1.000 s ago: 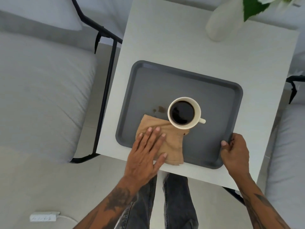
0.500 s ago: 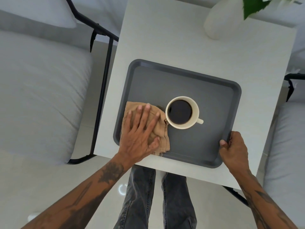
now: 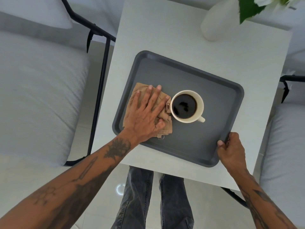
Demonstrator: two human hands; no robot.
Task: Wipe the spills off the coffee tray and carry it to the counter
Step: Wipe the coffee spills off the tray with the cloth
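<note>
A dark grey tray (image 3: pixel 186 75) lies on a small white table. On it stands a white cup (image 3: pixel 187 106) full of black coffee, handle toward the lower right. My left hand (image 3: pixel 146 113) lies flat, fingers spread, pressing a crumpled tan cloth (image 3: pixel 165 128) onto the tray's left part, right beside the cup. A brown stain shows on the cloth's edge next to the cup. The tray floor under the cloth is hidden. My right hand (image 3: pixel 231 149) grips the tray's near right corner, thumb over the rim.
The white table (image 3: pixel 165 30) carries a white vase (image 3: pixel 216 22) with green leaves at its far right. Grey cushioned seats with black metal frames stand to the left (image 3: pixel 38 96) and right (image 3: pixel 287 146). My legs in dark jeans are below the table's near edge.
My left hand slid the cloth from the tray's near edge leftward and then farther up, over the brown spill left of the cup. The spill no longer shows. My right hand kept its grip.
</note>
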